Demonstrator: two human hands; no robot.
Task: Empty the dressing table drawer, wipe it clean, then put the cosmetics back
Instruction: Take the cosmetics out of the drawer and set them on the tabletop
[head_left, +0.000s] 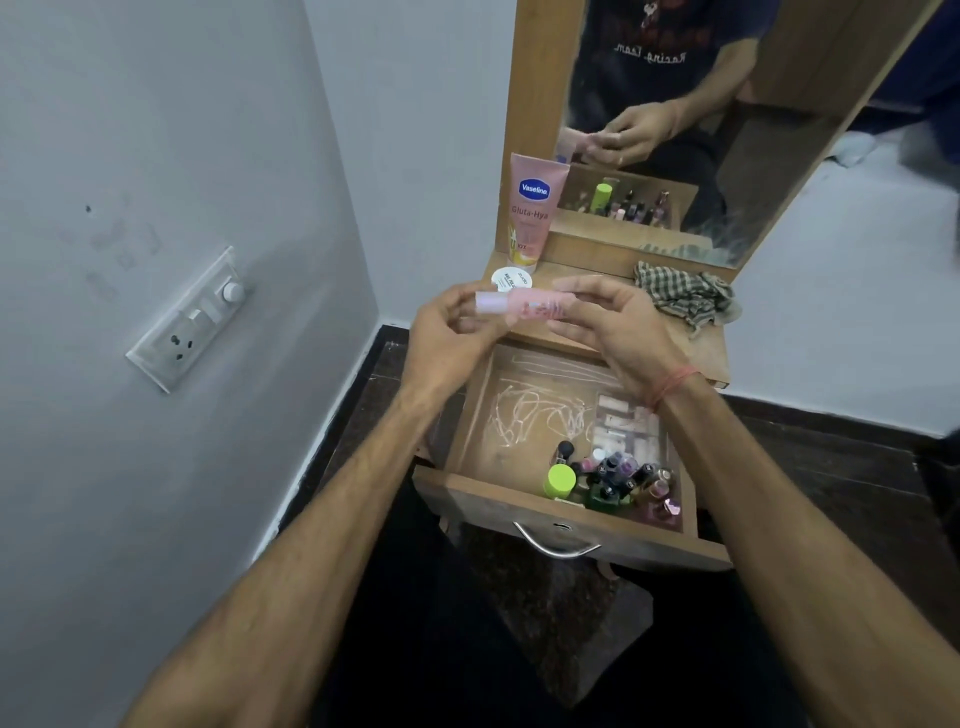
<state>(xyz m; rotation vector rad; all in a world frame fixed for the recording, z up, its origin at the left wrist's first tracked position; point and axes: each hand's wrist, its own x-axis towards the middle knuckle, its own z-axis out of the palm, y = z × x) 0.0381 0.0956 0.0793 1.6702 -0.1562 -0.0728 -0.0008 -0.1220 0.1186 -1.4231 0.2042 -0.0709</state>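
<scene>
Dim, even indoor light with soft shadows; both hands (524, 332) blur with motion, and wide-angle distortion bends the edges.

wood drawer (457, 491), metal handle (556, 545), cloth rag (685, 296)

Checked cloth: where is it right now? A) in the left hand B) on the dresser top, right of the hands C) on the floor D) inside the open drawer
B: the checked cloth lies crumpled on the dresser top, below the mirror and right of both hands, which hold a pink tube above the open drawer.
</scene>
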